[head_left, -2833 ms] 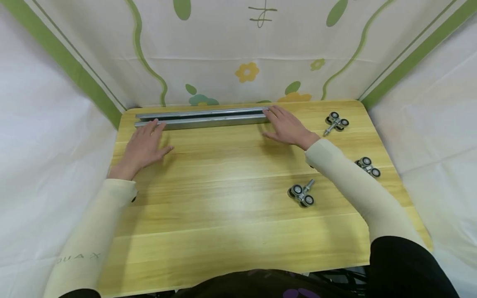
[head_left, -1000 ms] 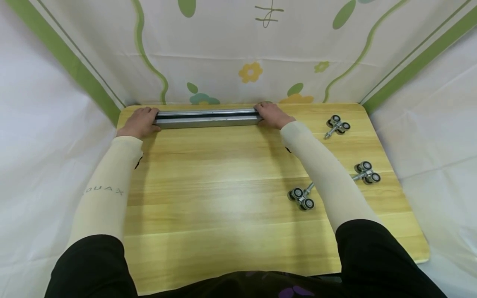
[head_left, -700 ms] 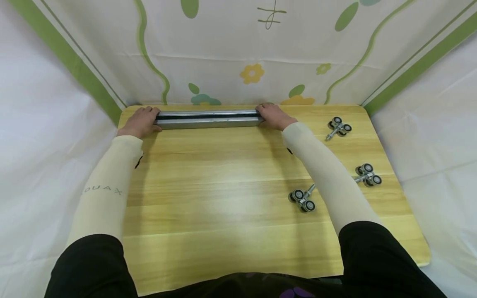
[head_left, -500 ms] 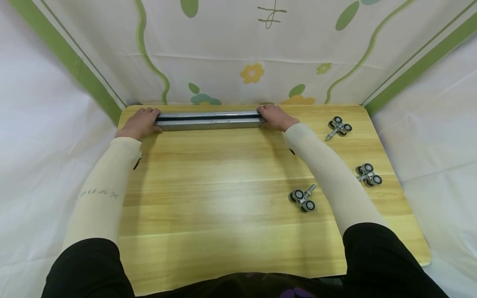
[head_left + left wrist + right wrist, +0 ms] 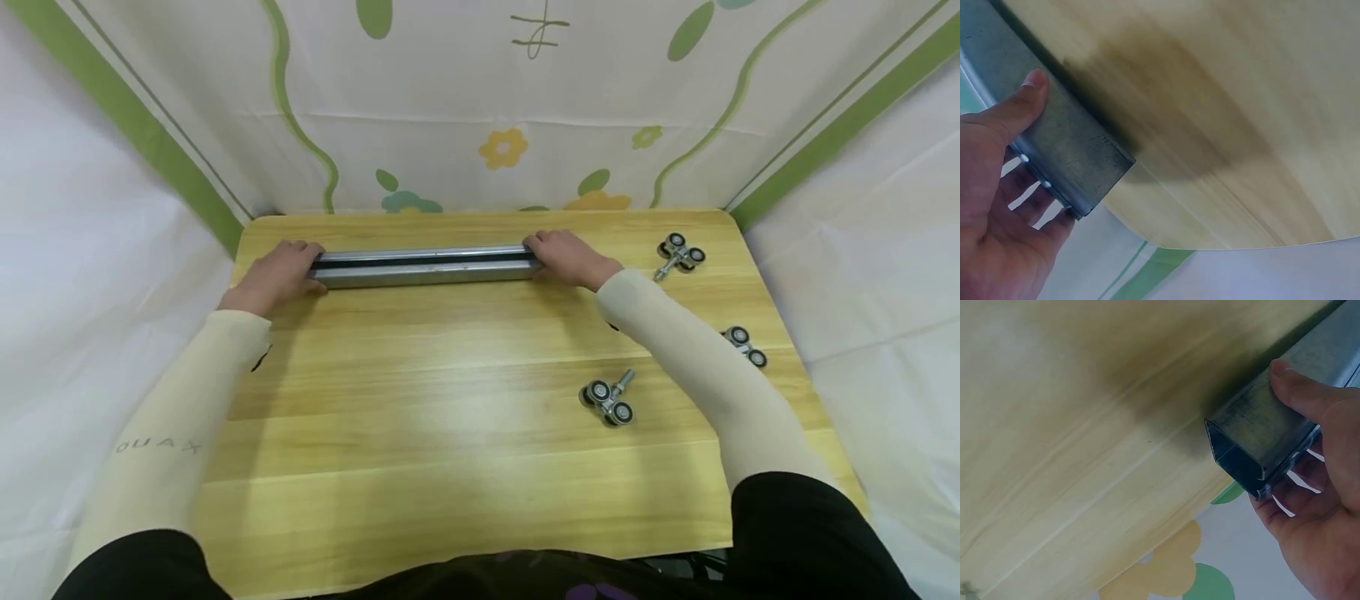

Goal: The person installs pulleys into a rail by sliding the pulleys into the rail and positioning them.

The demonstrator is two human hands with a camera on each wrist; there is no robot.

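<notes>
A grey steel channel rail (image 5: 423, 276), with a dark slot along its top, runs left to right over the far part of the wooden table (image 5: 450, 375). My left hand (image 5: 279, 273) grips it near the left end. In the left wrist view the thumb lies on the rail's near side (image 5: 1069, 131), and the fingers reach around the slotted side. Near the other end, my right hand (image 5: 568, 257) holds it the same way. The right wrist view shows the rail's hollow open end (image 5: 1235, 464) sticking out past the fingers.
Three roller trolleys with threaded bolts lie on the table's right half: one at the back (image 5: 681, 252), one by the right edge (image 5: 738, 335), and one further forward (image 5: 621, 412). My right sleeve (image 5: 675, 358) partly covers the one by the edge. A flowered curtain (image 5: 450, 100) hangs behind the table.
Both hands first had spread fingers at the rail, then closed around it near its ends. Since half a second ago the rail has come toward me with both hands. The trolleys stay put.
</notes>
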